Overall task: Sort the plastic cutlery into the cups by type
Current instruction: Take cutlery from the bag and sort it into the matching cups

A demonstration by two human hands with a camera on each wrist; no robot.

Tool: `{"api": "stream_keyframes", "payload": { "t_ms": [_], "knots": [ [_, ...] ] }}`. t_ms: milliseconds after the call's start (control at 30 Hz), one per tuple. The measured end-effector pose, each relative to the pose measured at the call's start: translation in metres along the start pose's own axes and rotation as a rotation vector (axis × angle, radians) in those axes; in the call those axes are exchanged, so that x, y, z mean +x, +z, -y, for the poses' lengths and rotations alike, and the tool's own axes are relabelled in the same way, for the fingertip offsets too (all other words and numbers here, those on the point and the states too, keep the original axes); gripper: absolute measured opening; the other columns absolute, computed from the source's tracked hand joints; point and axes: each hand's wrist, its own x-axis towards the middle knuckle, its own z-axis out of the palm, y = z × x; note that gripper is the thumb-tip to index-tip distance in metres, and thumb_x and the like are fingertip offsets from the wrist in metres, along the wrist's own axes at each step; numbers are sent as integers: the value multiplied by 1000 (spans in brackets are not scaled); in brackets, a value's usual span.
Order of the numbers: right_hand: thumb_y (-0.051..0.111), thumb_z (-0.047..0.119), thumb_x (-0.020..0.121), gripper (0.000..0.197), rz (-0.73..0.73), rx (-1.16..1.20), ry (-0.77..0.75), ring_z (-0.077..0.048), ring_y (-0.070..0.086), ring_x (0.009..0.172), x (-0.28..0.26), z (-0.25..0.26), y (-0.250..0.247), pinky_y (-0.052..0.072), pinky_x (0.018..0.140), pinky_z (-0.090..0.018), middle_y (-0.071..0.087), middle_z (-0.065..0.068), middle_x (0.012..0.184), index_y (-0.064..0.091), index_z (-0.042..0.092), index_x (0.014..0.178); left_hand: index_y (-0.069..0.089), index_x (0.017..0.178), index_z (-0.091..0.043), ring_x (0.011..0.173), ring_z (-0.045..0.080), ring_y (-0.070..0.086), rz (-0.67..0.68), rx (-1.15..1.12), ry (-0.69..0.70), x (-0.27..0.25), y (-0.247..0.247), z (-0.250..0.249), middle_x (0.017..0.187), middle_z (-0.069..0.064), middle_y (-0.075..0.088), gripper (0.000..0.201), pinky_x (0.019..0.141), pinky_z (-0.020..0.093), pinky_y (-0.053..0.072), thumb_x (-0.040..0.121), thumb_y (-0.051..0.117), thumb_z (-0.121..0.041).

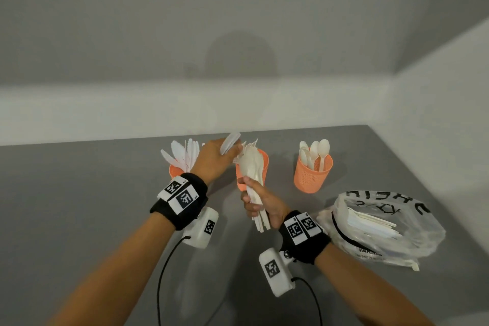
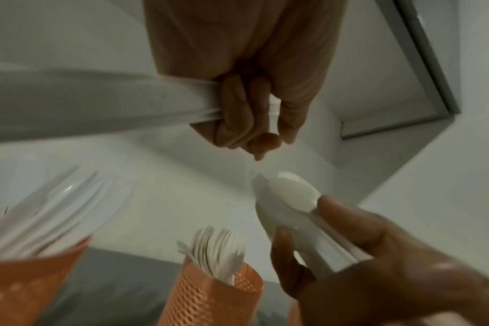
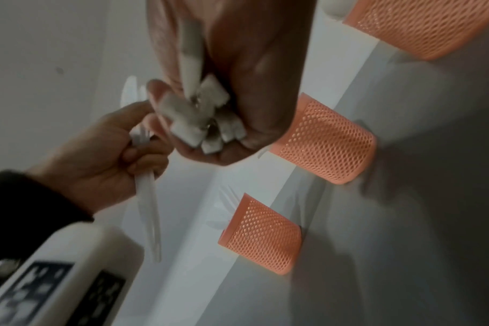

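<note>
Three orange mesh cups stand in a row on the grey table. The left cup holds knives, the middle cup forks, the right cup spoons. My left hand hovers between the left and middle cups and pinches one white knife, blurred; its fingers curl round that knife in the left wrist view. My right hand grips a bundle of mixed white cutlery upright in front of the middle cup. The bundle's handle ends poke out of the fist.
A clear plastic bag with more cutlery lies on the table at the right, near the side wall. A white wall runs along the table's far edge behind the cups. Camera cables trail from both wrists.
</note>
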Motion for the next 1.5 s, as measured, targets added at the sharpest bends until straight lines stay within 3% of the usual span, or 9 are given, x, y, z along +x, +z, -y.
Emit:
{"api": "stream_keyframes", "payload": {
  "t_ms": [133, 333, 667, 767, 900, 1100, 1200, 1367, 1500],
  "knots": [
    [40, 40, 94, 23, 15, 51, -5, -3, 36, 32, 3, 8, -9, 35, 36, -14, 58, 6, 58, 51, 21, 97, 52, 66, -12, 39, 5, 40, -45, -99, -203, 0, 1, 10, 48, -5, 46, 28, 45, 19, 32, 91, 56, -26],
    [37, 43, 95, 33, 36, 49, 58, -4, 39, 31, 3, 11, -5, 37, 36, -14, 66, 3, 63, 57, 18, 97, 51, 66, -13, 29, 3, 25, 184, -265, -330, -13, 20, 22, 36, -10, 33, 32, 34, 15, 22, 89, 58, -35],
    [43, 34, 96, 32, 6, -26, -18, -12, 67, 67, 0, 7, -15, 55, 62, -23, 69, -5, 96, 56, 19, 121, 58, 80, -16, 46, 9, 49, -152, -405, -273, -2, 25, 31, 65, 6, 56, 32, 38, 11, 36, 100, 33, -22],
    [49, 28, 95, 33, -25, -26, -35, -14, 66, 61, -1, 7, -18, 56, 60, -27, 69, -5, 77, 55, 13, 123, 50, 78, -16, 38, 5, 45, -306, -481, -296, 5, 14, 32, 58, 2, 43, 30, 37, 13, 37, 101, 31, -22],
    [52, 32, 93, 43, -106, -126, -58, -7, 50, 46, 3, 3, -25, 50, 52, -24, 52, 4, 55, 52, 6, 127, 48, 81, -19, 41, 9, 42, -479, -539, -216, 24, -14, 34, 62, 1, 37, 21, 45, 21, 40, 98, 35, -19],
    [49, 39, 94, 36, -83, -188, -69, -4, 43, 42, 4, 4, -28, 41, 45, -18, 44, 10, 47, 58, 17, 121, 48, 76, -11, 55, 11, 44, -660, -290, -43, 50, -52, 40, 64, -1, 46, 37, 50, 15, 41, 95, 42, -42],
    [49, 38, 94, 35, -70, -199, -77, -3, 43, 42, 4, 8, -27, 42, 45, -18, 44, 10, 46, 58, 17, 121, 45, 73, -11, 56, 14, 45, -628, -222, -69, 52, -49, 62, 62, 1, 43, 38, 52, 16, 41, 96, 41, -41],
    [51, 30, 94, 31, -41, -141, -62, -6, 50, 46, 5, 13, -28, 47, 49, -21, 46, 8, 49, 56, 19, 122, 47, 93, -9, 71, 20, 52, -473, -49, -196, 38, -34, 94, 71, -1, 51, 16, 84, 40, 45, 96, 44, -25],
    [50, 29, 94, 29, -17, -131, -46, -5, 50, 47, 10, 12, -31, 49, 52, -22, 49, 8, 54, 54, 21, 123, 53, 113, -1, 100, 23, 52, -478, 97, -56, 32, -37, 90, 106, 10, 57, 27, 90, 30, 40, 94, 50, -19]
  ]
}}
